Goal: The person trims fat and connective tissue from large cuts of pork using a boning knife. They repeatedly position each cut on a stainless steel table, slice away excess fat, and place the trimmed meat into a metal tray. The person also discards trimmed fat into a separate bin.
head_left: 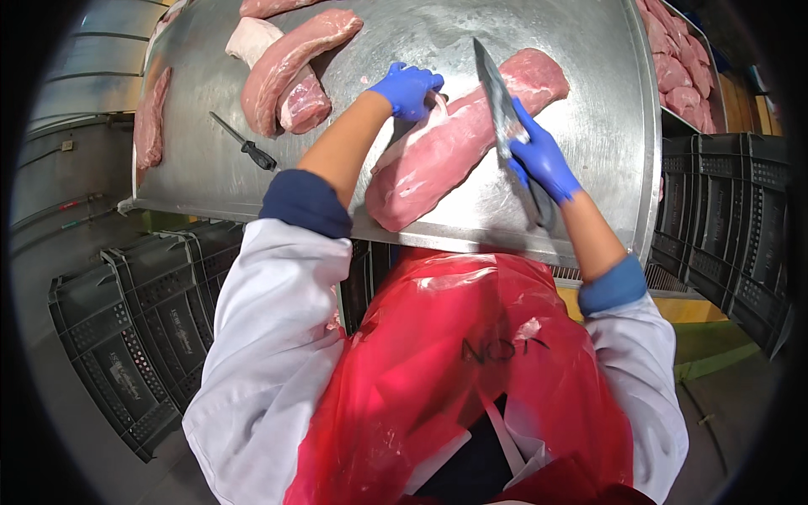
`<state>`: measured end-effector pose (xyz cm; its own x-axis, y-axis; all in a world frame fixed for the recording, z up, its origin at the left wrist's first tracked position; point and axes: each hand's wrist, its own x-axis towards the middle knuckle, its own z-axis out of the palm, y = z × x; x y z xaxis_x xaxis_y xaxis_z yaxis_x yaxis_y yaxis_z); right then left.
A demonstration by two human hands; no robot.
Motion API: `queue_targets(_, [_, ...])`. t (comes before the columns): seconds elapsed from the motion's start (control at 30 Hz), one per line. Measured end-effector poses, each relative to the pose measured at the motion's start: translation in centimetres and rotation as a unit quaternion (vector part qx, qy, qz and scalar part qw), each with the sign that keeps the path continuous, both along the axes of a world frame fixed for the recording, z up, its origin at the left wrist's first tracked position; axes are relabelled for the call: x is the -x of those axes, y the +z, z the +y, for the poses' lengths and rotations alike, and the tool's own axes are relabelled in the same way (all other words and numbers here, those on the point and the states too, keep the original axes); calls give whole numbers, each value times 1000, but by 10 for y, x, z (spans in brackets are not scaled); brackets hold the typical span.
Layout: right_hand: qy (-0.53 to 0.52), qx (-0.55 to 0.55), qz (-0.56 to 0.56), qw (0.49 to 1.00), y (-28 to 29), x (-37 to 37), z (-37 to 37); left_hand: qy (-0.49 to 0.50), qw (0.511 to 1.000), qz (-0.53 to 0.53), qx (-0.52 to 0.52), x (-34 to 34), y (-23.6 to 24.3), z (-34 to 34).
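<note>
A long pink piece of meat (433,171) lies slantwise on the metal table (404,42) before me. My left hand (409,90), in a blue glove, is at its far left edge. The fingers are curled closed on a pale strip of fat or membrane (437,108) that lifts off the meat. My right hand (545,157), also blue-gloved, grips a large knife (492,80). The blade points away from me, its tip past the meat's far edge, and its broad side passes over the meat. Whether the edge touches the meat I cannot tell.
More meat pieces (290,67) lie stacked at the far left, and a narrow piece (151,118) rests by the left edge. A thin knife with a black handle (257,156) lies between. Black crates (139,337) stand at both sides. A bin of meat (680,63) is at far right.
</note>
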<state>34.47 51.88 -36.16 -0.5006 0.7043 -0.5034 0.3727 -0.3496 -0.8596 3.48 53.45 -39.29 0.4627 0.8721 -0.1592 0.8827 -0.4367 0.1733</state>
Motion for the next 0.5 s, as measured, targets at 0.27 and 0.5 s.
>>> queue_targets(0.27, [150,-202,-54,966,-57,48,12,89,983,20,160,-6,18,0])
queue_targets(0.5, [155,-189,-69,967,-40,57,-6,1,995,51,89,-20,61,-5])
